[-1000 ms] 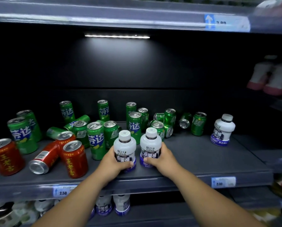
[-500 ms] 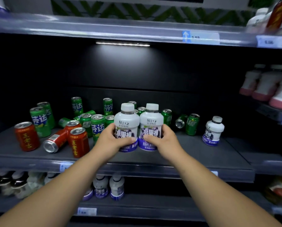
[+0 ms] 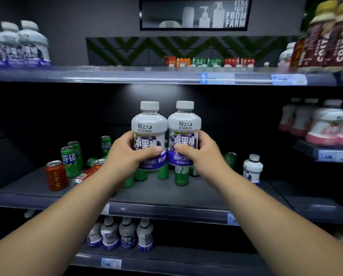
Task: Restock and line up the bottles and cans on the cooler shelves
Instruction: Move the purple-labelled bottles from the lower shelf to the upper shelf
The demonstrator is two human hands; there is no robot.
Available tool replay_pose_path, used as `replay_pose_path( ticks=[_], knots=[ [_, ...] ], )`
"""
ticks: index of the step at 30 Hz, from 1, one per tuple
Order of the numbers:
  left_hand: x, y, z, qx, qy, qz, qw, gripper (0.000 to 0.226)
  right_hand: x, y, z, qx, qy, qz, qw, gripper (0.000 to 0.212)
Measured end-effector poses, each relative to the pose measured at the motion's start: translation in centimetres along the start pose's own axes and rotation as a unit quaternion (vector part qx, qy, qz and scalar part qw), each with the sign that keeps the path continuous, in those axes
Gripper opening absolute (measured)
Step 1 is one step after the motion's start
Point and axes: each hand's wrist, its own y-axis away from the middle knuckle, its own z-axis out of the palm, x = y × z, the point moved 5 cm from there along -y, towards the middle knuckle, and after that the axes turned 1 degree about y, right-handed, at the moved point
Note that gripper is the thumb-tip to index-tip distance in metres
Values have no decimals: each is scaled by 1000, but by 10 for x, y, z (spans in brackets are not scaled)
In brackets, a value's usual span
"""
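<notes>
Two white bottles with purple labels are held side by side, upright, in the air above the middle shelf [image 3: 166, 196]. My left hand [image 3: 126, 156] grips the left bottle [image 3: 149, 124]. My right hand [image 3: 202, 154] grips the right bottle [image 3: 184, 122]. Behind and below them stand and lie several green cans [image 3: 70, 161], partly hidden by my hands. Red cans [image 3: 56, 176] stand at the shelf's left. A third white bottle [image 3: 252, 169] stands alone at the right.
The upper shelf [image 3: 146, 76] carries matching white bottles [image 3: 27, 44] at its left and dark red bottles [image 3: 330, 36] at its right. Pink-based bottles [image 3: 322, 124] fill a shelf to the right. More white bottles [image 3: 126, 234] stand on the lower shelf.
Both hands have lifted the two bottles off the middle shelf and raised them toward the upper shelf. The view has tilted up and now shows the upper shelf's goods.
</notes>
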Motion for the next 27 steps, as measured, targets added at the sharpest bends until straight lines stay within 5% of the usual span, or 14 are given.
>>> replay_pose_path(
  ticks=[14,18,27],
  knots=[
    [87,-87,-97,22,-13,115,993,61,-117,-96,76,-22,45,-129,990,52],
    [102,-130,-140,21,-27,148,988,68,-142,-133,109,-18,61,-155,986,38],
    [110,-229,-202,39,-63,179,981,52,-174,-216,169,25,143,-189,971,37]
  ],
)
